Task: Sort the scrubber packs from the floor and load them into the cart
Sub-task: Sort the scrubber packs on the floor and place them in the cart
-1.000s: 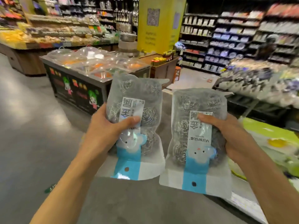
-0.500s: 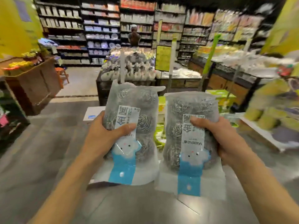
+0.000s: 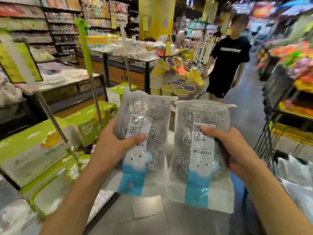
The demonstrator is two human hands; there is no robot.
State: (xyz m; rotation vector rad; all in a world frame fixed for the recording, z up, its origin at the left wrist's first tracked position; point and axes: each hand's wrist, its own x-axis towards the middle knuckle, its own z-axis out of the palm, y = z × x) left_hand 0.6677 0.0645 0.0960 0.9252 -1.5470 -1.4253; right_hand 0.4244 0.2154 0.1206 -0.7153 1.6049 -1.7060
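Note:
I hold two clear plastic scrubber packs upright in front of me, each filled with steel-wool scrubbers and printed with a blue and white label. My left hand (image 3: 112, 146) grips the left pack (image 3: 152, 116) with the thumb across its label. My right hand (image 3: 233, 146) grips the right pack (image 3: 191, 141) the same way. A black wire cart (image 3: 267, 143) shows at the right edge, partly cut off, with white bags (image 3: 294, 172) beside or in it; I cannot tell which.
Green display boxes (image 3: 33, 150) and mop poles (image 3: 88, 65) stand at my left. A person in black (image 3: 227, 65) walks in the aisle ahead on the right. Stacked yellow and purple basins (image 3: 177, 82) sit ahead. Shelving lines the back; grey floor lies below.
My view has swung to the right across the store. Both packs stay in my hands in the same hold. The cart and the person in black have come into view.

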